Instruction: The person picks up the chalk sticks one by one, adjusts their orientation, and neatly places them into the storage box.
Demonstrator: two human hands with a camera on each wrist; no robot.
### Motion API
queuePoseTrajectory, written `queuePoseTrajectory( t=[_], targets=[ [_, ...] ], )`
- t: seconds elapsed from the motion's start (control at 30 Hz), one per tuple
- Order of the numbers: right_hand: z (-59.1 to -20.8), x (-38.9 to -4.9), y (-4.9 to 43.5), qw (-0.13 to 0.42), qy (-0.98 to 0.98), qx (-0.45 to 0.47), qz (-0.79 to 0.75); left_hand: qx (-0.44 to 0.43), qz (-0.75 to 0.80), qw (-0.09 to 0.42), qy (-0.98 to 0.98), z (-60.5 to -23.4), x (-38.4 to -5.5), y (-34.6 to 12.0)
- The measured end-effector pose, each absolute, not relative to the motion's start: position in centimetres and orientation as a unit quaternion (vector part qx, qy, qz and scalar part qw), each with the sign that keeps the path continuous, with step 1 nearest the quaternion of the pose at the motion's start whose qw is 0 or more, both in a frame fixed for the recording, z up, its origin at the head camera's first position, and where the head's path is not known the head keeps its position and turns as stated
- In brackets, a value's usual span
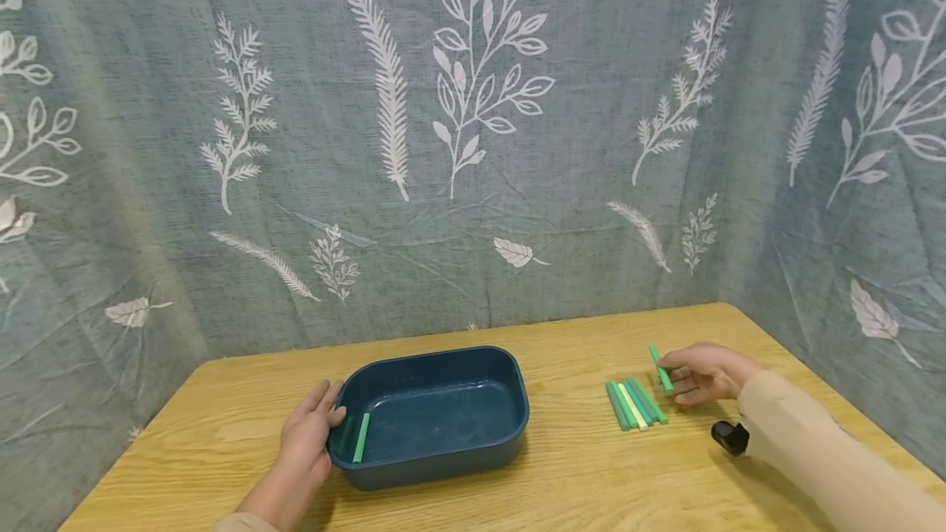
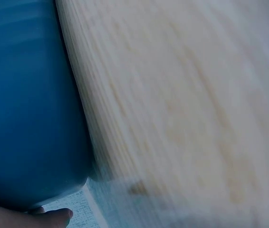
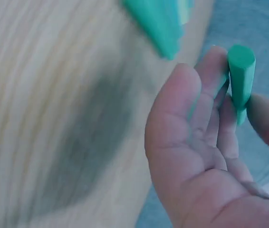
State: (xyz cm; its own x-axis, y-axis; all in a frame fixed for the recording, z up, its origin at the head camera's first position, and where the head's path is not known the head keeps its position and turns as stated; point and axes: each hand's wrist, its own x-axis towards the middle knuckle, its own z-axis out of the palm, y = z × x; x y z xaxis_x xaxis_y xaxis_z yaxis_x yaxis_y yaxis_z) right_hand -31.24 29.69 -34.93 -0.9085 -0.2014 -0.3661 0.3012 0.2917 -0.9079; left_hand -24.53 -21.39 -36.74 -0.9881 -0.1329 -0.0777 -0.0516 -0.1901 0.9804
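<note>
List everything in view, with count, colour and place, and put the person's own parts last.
Rectangular tub: one, dark blue, on the table's left half
Stick in the tub: one, green, near its left end
Grouped sticks: about five, greens and one pale yellow, right of the tub
Held stick: one, green, pinched in the right hand
Table: one, light wood, beneath everything
Cloth backdrop: count unclear, blue-grey with white leaf prints, around the table
Small device: one, black, by the right cuff
Sleeves: two, beige, on the forearms
Left hand: one, bare, against the tub's left end
Right hand: one, bare, beyond the grouped sticks
</note>
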Motion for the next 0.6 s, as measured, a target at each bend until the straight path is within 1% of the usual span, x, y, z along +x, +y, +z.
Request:
queuePoseTrajectory(
  t=[0.33,0.6],
  targets=[
    [-33.6,-30.3,28.0,0.229,0.709,-0.027,-0.666,0.076,-0.763,0.030,-0.641,-37.1,-24.7,-21.5],
    [-33.5,-29.9,26.1,0.223,0.701,-0.037,-0.677,0.078,-0.764,0.031,-0.639,-36.9,-24.7,-21.2]
  ],
)
